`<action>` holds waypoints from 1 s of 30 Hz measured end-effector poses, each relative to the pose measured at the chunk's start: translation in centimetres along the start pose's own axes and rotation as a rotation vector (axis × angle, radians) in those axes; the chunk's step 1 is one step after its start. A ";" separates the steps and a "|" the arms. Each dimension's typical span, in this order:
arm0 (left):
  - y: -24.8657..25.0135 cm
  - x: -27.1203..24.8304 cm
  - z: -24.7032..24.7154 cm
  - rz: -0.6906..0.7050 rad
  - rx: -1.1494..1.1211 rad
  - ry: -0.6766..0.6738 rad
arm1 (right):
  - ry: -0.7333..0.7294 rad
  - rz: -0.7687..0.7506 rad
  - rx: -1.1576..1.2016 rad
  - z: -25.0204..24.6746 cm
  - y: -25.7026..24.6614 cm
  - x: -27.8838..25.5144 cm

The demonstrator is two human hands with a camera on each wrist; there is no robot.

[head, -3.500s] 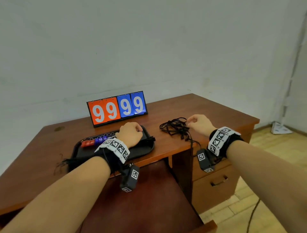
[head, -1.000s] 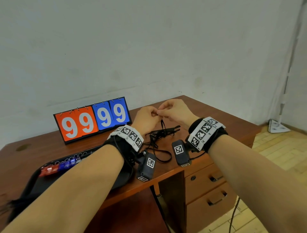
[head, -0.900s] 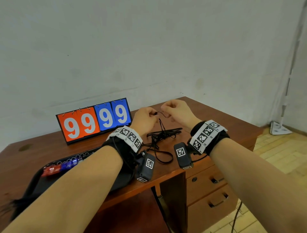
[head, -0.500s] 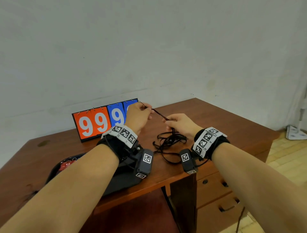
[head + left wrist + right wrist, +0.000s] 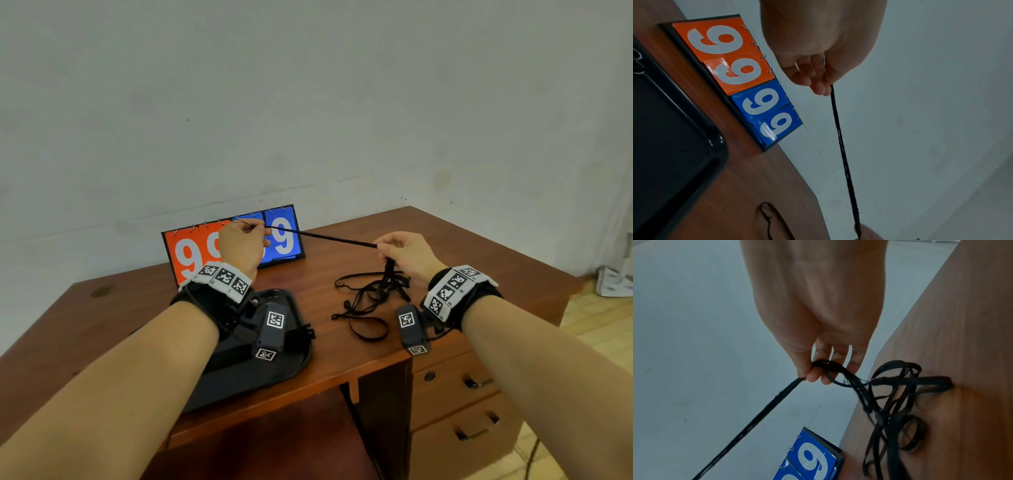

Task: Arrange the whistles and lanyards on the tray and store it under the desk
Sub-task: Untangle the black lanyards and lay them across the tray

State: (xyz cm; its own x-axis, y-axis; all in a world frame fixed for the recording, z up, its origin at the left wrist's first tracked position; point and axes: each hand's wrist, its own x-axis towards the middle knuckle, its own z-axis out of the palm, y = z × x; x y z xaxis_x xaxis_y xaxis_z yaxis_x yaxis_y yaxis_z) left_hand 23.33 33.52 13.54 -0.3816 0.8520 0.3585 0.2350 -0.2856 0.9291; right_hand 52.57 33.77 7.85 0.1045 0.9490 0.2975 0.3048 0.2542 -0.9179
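Observation:
A black lanyard [image 5: 329,238] is stretched taut in the air between both hands. My left hand [image 5: 245,245] pinches one end [image 5: 833,97] in front of the scoreboard. My right hand [image 5: 400,251] pinches the other part [image 5: 789,389], and the rest hangs down into a tangled pile of black lanyards [image 5: 370,298] [image 5: 898,404] on the desk. The black tray [image 5: 274,363] [image 5: 674,129] lies on the desk under my left forearm. Whistles are hidden from view.
An orange and blue flip scoreboard [image 5: 287,236] [image 5: 740,78] showing nines stands at the back of the wooden desk [image 5: 462,260]. Drawers [image 5: 469,404] are on the desk's right side. A grey wall is behind, and a dark opening lies below the desk front.
My hands have drawn apart, the left moving left and the right staying over the pile, so the lanyard between them has pulled out longer and straight. The head view has shifted.

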 end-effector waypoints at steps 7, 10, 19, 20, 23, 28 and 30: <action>-0.5 0.9 -1.7 0.021 0.001 0.134 | 0.006 0.028 -0.039 -0.5 0.9 -0.4; -0.9 1.0 -2.2 0.023 0.001 0.153 | 0.023 0.069 -0.065 -0.3 1.4 -0.3; -1.5 1.8 -3.6 0.010 0.045 0.222 | 0.069 0.083 -0.084 -0.2 3.1 -1.0; -1.4 1.8 -3.6 0.014 0.049 0.226 | 0.064 0.103 -0.083 -0.1 3.4 -1.0; -1.5 1.8 -3.6 0.027 0.049 0.243 | 0.045 0.223 -0.033 0.0 4.3 -0.6; -1.5 1.8 -4.0 0.048 0.073 0.253 | 0.022 0.308 0.022 0.0 4.7 -0.6; -1.6 1.8 -4.2 0.050 0.071 0.267 | 0.042 0.302 0.028 -0.1 4.5 -0.8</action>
State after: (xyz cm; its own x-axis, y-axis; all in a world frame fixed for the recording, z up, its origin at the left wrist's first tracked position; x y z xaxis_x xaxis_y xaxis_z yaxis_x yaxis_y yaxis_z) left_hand 18.49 33.70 13.12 -0.5878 0.6892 0.4236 0.3177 -0.2850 0.9044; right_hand 53.94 34.17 3.50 0.2254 0.9741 0.0203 0.2277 -0.0324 -0.9732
